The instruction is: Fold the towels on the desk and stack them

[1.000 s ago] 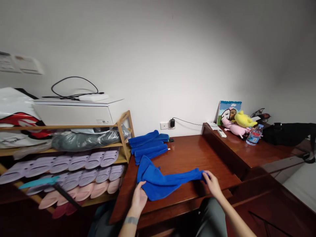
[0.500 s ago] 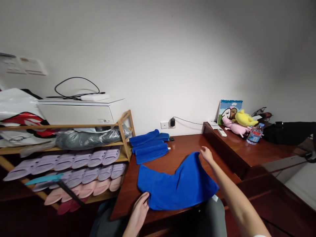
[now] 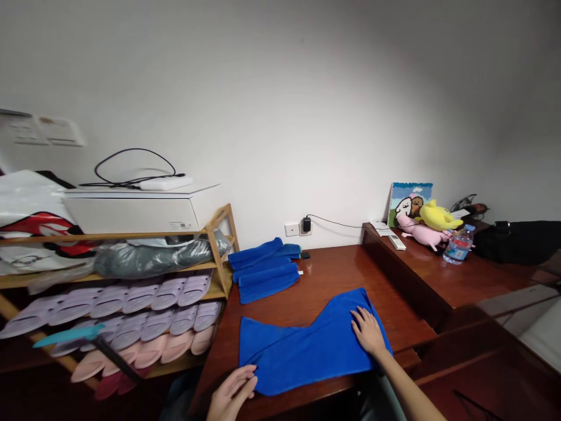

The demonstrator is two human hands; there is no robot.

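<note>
A blue towel (image 3: 307,356) lies spread, somewhat crooked, along the front of the brown wooden desk (image 3: 333,269). Its far edge dips in the middle, and a crease runs in from the lower left. At that lower left corner my left hand (image 3: 232,390) has its fingers curled, with thumb and forefinger closed on the towel's edge. My right hand (image 3: 368,330) rests palm down on the towel's right part, fingers spread. Behind, near the wall, several folded blue towels (image 3: 267,280) lie overlapping.
Left of the desk stands a wooden rack (image 3: 223,251) with several slippers (image 3: 149,298) and a white box (image 3: 131,213). On the raised right side are plush toys (image 3: 438,216), a water bottle (image 3: 459,245) and a remote control (image 3: 397,242). A black plug (image 3: 306,223) sits in the wall socket.
My right hand has come down from beyond the towel's far right corner onto its surface. The raised right part now lies flatter. My left hand has shifted slightly left and nearer to me.
</note>
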